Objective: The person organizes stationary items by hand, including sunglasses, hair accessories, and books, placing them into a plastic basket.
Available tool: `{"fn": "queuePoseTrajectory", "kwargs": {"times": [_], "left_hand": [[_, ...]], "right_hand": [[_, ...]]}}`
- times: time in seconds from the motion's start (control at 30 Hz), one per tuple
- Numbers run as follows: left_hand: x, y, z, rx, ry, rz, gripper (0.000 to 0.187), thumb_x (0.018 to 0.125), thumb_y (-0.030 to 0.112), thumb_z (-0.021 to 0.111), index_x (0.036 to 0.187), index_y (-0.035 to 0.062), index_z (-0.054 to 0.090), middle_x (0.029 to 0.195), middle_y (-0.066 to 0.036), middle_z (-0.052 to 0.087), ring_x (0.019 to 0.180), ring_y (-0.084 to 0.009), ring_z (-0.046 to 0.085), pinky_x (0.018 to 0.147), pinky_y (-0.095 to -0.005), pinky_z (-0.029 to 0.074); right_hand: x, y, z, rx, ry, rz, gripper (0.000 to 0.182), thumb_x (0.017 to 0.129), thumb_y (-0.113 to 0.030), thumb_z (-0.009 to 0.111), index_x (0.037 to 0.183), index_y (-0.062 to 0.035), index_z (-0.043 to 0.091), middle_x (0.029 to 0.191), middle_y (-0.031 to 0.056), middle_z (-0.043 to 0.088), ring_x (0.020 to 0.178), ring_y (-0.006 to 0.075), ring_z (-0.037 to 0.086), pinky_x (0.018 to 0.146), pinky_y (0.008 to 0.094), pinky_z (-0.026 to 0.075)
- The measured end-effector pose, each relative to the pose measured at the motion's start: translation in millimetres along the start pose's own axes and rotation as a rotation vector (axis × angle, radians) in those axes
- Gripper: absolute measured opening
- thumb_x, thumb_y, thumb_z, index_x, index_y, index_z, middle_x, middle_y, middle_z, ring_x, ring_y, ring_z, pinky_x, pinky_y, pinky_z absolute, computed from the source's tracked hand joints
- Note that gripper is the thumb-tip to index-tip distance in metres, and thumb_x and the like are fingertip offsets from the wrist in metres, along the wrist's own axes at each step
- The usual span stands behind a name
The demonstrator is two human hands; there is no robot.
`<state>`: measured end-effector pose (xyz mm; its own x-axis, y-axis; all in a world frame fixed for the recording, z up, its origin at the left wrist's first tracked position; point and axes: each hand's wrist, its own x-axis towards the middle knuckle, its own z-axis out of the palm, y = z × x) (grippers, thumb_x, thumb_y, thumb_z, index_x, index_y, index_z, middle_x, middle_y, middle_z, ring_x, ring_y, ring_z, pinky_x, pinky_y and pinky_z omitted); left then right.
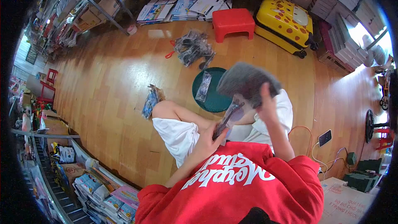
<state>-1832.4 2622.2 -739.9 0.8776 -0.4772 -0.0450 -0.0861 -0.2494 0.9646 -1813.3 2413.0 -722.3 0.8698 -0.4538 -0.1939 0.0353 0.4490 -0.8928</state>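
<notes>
Packet (227,120) of clear film and grey cloth (244,81), one to each grip, near the centre of the frame. My left grip (210,142) is closed around the lower end of the packet, whose upper end slants toward the upper right; dark contents (237,111) show through the film, possibly spectacles, though I cannot be sure. My right grip (268,104) grasps the right-hand edge of the cloth; the cloth is blurred, and I cannot tell whether its lower edge touches the packet or only overlaps it in view. I judge the packet to be light, its film slick and loose, its contents thin, stiff and liable to bend or scratch. It is best held through the film on the firm part within, with light pressure, since a pinch on slack film alone could let the contents slide. The cloth looks soft, thick and limp, and should crush harmlessly; a gathered fold offers surer hold than a single edge. A similar packet (203,87) lies on a flat green disc (212,106) just above centre; a heap of packets (192,49) lies on the wooden floor (103,99) in the upper middle, and a smaller bundle (151,101) sits beside my knee (166,108), left of centre
</notes>
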Motion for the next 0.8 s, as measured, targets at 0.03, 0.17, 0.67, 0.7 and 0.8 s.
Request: {"fn": "queuePoseTrajectory", "kwargs": {"times": [0.03,0.17,0.67,0.7,0.8], "left_hand": [[-1,-2,-1,-0.008,-0.006,-0.062,0.022,0.084,0.015,0.060,0.096,-0.0021,0.054,0.065,-0.012,0.057,0.058,-0.0160,0.055,0.053,-0.0286,0.041],[7,-15,-4,-0.022,0.074,-0.032,0.021,0.083,0.015,0.061,0.094,-0.0018,0.054,0.061,-0.008,0.056,0.052,-0.0122,0.054,0.048,-0.0269,0.039],[19,9,2,-0.069,0.156,0.051,0.031,0.075,0.010,0.061,0.101,-0.0028,0.051,0.078,-0.016,0.062,0.068,-0.0211,0.062,0.060,-0.0315,0.046],[22,5,1,-0.025,0.200,0.134,0.032,0.075,0.010,0.061,0.103,-0.0026,0.050,0.079,-0.016,0.062,0.068,-0.0235,0.062,0.061,-0.0324,0.047],[31,-9,-9,0.086,0.260,0.322,0.034,0.076,0.010,0.060,0.106,-0.0021,0.048,0.080,-0.017,0.062,0.068,-0.0300,0.062,0.061,-0.0350,0.047]], "right_hand": [[3,-6,-10,0.068,-0.024,-0.057,0.056,0.085,-0.043,0.057,0.124,-0.0048,0.045,0.119,0.0063,0.051,0.109,0.0188,0.048,0.092,0.0327,0.040],[10,-13,-43,-0.577,-0.304,-0.450,0.078,0.077,-0.047,0.062,0.133,-0.0022,0.031,0.135,0.0154,0.037,0.122,0.0320,0.039,0.102,0.0411,0.030],[-5,13,34,-0.811,-0.599,-0.801,0.067,0.078,-0.005,0.045,0.139,-0.0002,0.019,0.146,0.0218,0.008,0.136,0.0389,0.006,0.109,0.0458,0.009],[-11,16,38,-0.817,-0.607,-0.807,0.068,0.077,-0.004,0.045,0.139,-0.0001,0.019,0.146,0.0217,0.008,0.136,0.0388,0.007,0.109,0.0461,0.009],[-50,33,49,-0.759,-0.681,-0.778,0.068,0.077,-0.001,0.045,0.139,0.0015,0.018,0.146,0.0244,0.008,0.135,0.0395,0.008,0.108,0.0472,0.009]]}}
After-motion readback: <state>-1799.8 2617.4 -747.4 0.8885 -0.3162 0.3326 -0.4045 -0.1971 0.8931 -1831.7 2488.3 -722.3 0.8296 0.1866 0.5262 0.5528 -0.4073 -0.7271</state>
